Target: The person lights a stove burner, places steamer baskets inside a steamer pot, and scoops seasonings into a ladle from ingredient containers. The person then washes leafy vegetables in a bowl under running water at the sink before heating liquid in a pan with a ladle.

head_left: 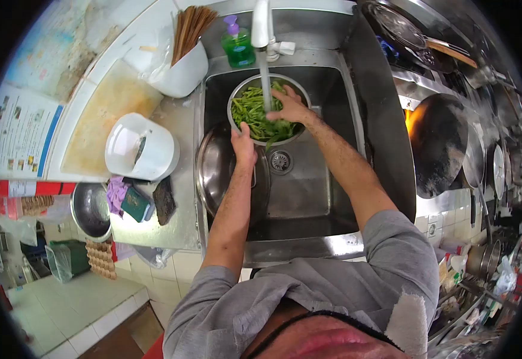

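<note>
A round metal bowl (pixel 231 113) of cut green vegetables (pixel 249 109), long stalks with some leaves, sits at the back of the sink under the running tap (pixel 262 27). Water falls straight into the greens. At the bowl's lower left rim, my left hand (pixel 244 145) is closed, gripping the edge with the thumb up. My right hand (pixel 291 106) reaches over the right side of the bowl, its fingers spread across the greens and partly blurred. Below the bowl, a large metal lid (pixel 212 173) leans in the left of the sink, partly behind my left forearm.
Green soap bottle (pixel 237 51) stands behind the sink; a white holder (pixel 187 72) of chopsticks and a white container (pixel 141 147) are on the left counter, near sponges (pixel 135 203). To the right, beyond the metal partition, a wok (pixel 443 146) stands beside a flame (pixel 413 121).
</note>
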A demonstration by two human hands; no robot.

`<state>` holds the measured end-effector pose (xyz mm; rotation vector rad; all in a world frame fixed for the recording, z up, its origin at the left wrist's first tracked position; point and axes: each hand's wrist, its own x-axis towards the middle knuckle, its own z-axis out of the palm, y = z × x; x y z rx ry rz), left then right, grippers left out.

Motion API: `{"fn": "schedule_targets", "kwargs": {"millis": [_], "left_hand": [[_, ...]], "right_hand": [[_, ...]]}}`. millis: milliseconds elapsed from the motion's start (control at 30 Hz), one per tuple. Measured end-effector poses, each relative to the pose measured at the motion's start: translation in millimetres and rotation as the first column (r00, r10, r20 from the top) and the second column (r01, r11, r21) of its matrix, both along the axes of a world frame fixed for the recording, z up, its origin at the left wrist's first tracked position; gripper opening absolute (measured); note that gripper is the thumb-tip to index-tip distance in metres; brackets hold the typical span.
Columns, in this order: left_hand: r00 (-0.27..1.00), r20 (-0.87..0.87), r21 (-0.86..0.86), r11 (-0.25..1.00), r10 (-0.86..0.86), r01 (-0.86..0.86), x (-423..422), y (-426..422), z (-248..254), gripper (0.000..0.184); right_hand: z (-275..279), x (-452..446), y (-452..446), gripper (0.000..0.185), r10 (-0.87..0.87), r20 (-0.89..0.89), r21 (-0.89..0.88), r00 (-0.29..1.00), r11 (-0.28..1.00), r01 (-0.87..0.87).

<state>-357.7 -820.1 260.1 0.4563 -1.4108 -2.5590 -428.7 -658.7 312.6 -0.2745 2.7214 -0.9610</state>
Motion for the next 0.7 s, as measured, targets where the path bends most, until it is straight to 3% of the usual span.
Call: {"fn": "schedule_targets", "kwargs": {"millis": [67, 100, 133, 200, 267, 367, 433, 467, 533, 567, 633, 667, 700], "left_hand": [[0.997, 0.038, -0.003, 0.998, -0.065, 0.065, -1.8, -5.5, -5.6, 0.033], [0.993, -0.017, 0.040, 0.992, -0.115, 0.116, -0.1, -1.7, -1.9, 0.032], [0.989, 0.063, -0.010, 0.991, -0.131, 0.132, 1.8, 2.3, 2.8, 0.032], [0.983, 0.051, -0.136, 0.973, -0.179, 0.184, -0.4, 8.0, -5.6, 0.034], [0.983, 0.046, -0.118, 0.977, -0.176, 0.180, 1.9, 11.8, -6.8, 0.037], [0.975, 0.027, -0.110, 0.968, -0.222, 0.224, -3.4, 13.3, -14.8, 0.041], [0.974, 0.056, -0.104, 0.969, -0.219, 0.224, -1.1, 14.1, -12.2, 0.044], [0.977, 0.071, -0.102, 0.973, -0.202, 0.209, 1.5, 14.6, -7.3, 0.044], [0.979, 0.084, -0.100, 0.976, -0.185, 0.193, 2.6, 12.4, -4.1, 0.044], [0.982, 0.080, -0.109, 0.978, -0.172, 0.180, 1.4, 8.4, -5.5, 0.044], [0.985, 0.073, -0.120, 0.979, -0.156, 0.164, -2.4, 3.3, -7.6, 0.044], [0.985, 0.102, -0.068, 0.987, -0.138, 0.145, -4.0, 2.9, -7.9, 0.044], [0.983, 0.136, -0.016, 0.992, -0.122, 0.126, -3.6, 2.2, -8.7, 0.044]], "right_hand": [[0.8, -1.8, -1.6, 0.094, 0.257, -0.159, 0.215, 0.953, 0.951, -0.221], [17.8, 7.4, -4.6, 0.095, 0.312, -0.075, 0.183, 0.947, 0.938, -0.294], [29.5, 19.4, -12.4, 0.095, 0.322, -0.021, 0.255, 0.946, 0.917, -0.307], [27.9, 27.3, -22.5, 0.091, 0.319, 0.059, 0.406, 0.946, 0.858, -0.315], [12.2, 21.0, -14.0, 0.079, 0.320, -0.052, 0.461, 0.946, 0.848, -0.261], [-11.3, 11.2, -6.5, 0.062, 0.240, -0.157, 0.455, 0.958, 0.878, -0.146], [-25.2, 1.5, -6.0, 0.051, 0.120, -0.245, 0.236, 0.962, 0.970, -0.061], [-33.6, -2.8, -1.4, 0.051, 0.114, -0.243, 0.237, 0.963, 0.970, -0.055], [-35.7, -9.8, 9.9, 0.046, 0.063, -0.264, -0.010, 0.962, 0.998, -0.068], [-32.0, -6.4, 10.6, 0.046, 0.062, -0.265, -0.010, 0.962, 0.998, -0.067], [-15.4, 13.0, 14.9, 0.050, 0.208, -0.165, 0.162, 0.964, 0.970, -0.181], [-4.0, 29.9, 17.1, 0.053, 0.280, -0.199, 0.271, 0.939, 0.937, -0.222], [-3.7, 31.7, 14.9, 0.053, 0.280, -0.198, 0.270, 0.940, 0.937, -0.222]]}}
